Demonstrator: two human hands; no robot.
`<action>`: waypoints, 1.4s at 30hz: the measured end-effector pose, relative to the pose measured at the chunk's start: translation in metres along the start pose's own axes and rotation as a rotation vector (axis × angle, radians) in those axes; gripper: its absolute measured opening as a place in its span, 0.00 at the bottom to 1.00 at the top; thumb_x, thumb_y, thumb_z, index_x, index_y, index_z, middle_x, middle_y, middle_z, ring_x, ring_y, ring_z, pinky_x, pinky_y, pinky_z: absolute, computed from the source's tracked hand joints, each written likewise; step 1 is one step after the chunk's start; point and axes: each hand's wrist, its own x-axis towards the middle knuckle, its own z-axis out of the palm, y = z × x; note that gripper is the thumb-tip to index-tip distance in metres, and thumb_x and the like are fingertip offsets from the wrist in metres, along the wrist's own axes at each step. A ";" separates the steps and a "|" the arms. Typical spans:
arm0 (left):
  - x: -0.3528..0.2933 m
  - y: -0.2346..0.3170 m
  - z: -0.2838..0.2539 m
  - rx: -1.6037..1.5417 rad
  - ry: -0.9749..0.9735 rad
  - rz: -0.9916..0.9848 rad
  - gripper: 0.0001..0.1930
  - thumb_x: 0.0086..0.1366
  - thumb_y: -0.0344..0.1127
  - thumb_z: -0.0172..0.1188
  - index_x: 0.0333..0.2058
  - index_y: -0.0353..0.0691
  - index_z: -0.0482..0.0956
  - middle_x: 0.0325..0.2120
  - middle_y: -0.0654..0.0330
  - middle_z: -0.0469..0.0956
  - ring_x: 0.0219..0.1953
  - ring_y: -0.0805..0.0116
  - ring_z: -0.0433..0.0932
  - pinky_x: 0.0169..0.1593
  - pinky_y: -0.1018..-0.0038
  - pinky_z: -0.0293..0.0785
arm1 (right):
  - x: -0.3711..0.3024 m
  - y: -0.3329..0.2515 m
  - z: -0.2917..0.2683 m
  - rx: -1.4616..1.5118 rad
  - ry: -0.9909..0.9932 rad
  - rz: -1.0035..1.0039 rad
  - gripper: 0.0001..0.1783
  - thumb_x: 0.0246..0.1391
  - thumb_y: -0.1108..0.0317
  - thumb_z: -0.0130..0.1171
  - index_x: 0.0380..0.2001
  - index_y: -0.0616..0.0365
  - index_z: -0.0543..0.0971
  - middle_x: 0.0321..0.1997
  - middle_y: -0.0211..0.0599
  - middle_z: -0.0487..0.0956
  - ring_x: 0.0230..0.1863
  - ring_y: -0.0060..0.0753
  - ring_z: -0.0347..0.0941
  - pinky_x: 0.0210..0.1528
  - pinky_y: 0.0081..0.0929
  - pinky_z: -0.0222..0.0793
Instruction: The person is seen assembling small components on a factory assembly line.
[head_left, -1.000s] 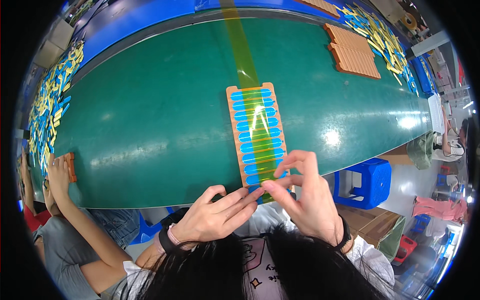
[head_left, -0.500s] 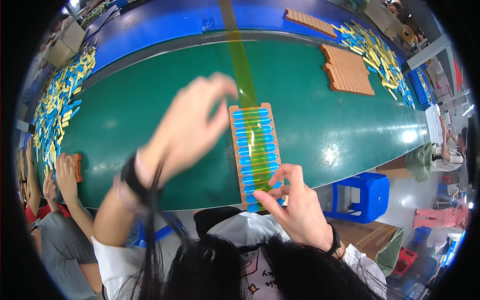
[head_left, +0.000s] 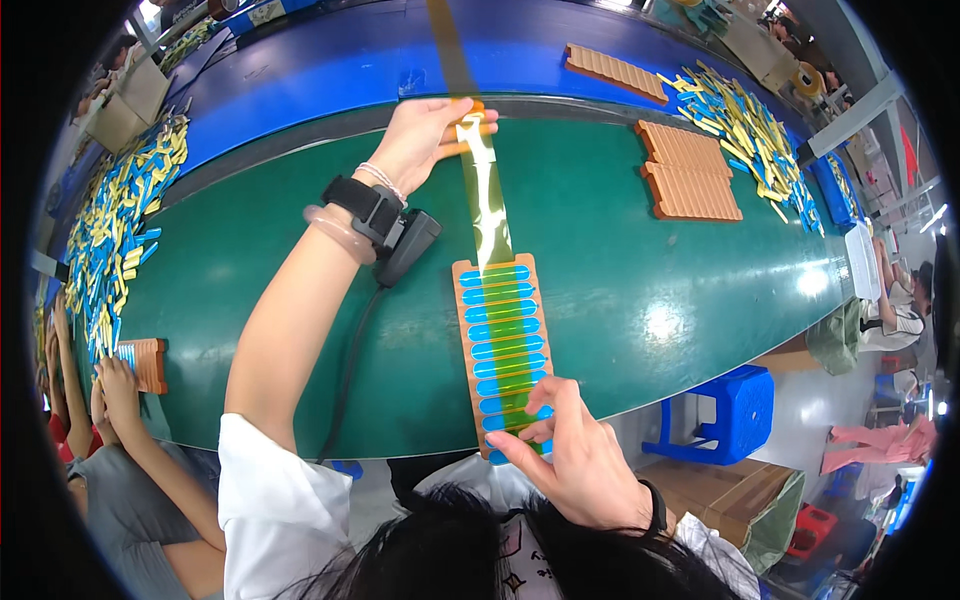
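Note:
A brown grooved tray [head_left: 463,345] stands lengthwise on the green table before me, with blue rounded strips [head_left: 483,333] lying across its grooves. A clear yellow tape [head_left: 492,215] runs down over the middle of the strips and stretches away past the tray's far end. At the table's far edge, my left hand [head_left: 425,140] is closed on the tape, thumb and fingers on either side of it. My right hand [head_left: 580,460] bends over the tray's near end, its thumb at the left edge and its fingertips on the taped strips.
Heaps of blue and yellow pieces lie at left [head_left: 125,220] and right [head_left: 750,130]. Brown grooved trays [head_left: 690,170] sit at the far right, near a blue belt [head_left: 310,65]. A co-worker's hands [head_left: 115,395] work at left. A blue stool [head_left: 725,415] stands at right.
My left hand has moved away from me to the table's far edge and is now on the tape. My right hand stays at the tray's near end.

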 end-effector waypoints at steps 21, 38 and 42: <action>-0.011 -0.020 0.006 0.409 0.093 0.144 0.13 0.61 0.35 0.48 0.35 0.30 0.74 0.32 0.58 0.78 0.35 0.78 0.72 0.43 0.79 0.66 | 0.139 -0.022 -0.018 -0.348 0.253 -0.256 0.23 0.49 0.59 0.54 0.36 0.68 0.61 0.35 0.55 0.70 0.37 0.53 0.69 0.36 0.36 0.66; -0.016 0.106 0.025 -0.093 0.007 0.294 0.17 0.62 0.42 0.43 0.38 0.32 0.70 0.37 0.54 0.75 0.41 0.64 0.73 0.47 0.74 0.65 | 0.092 0.008 -0.077 0.965 -0.472 -0.038 0.20 0.53 0.66 0.51 0.47 0.66 0.66 0.42 0.36 0.73 0.43 0.22 0.69 0.46 0.22 0.64; -0.019 0.099 -0.018 1.760 0.019 0.800 0.13 0.61 0.39 0.41 0.39 0.42 0.72 0.35 0.57 0.76 0.37 0.62 0.75 0.39 0.70 0.69 | 0.083 -0.012 -0.085 1.052 -0.449 -0.142 0.17 0.53 0.68 0.50 0.44 0.67 0.68 0.42 0.37 0.73 0.41 0.22 0.69 0.45 0.21 0.64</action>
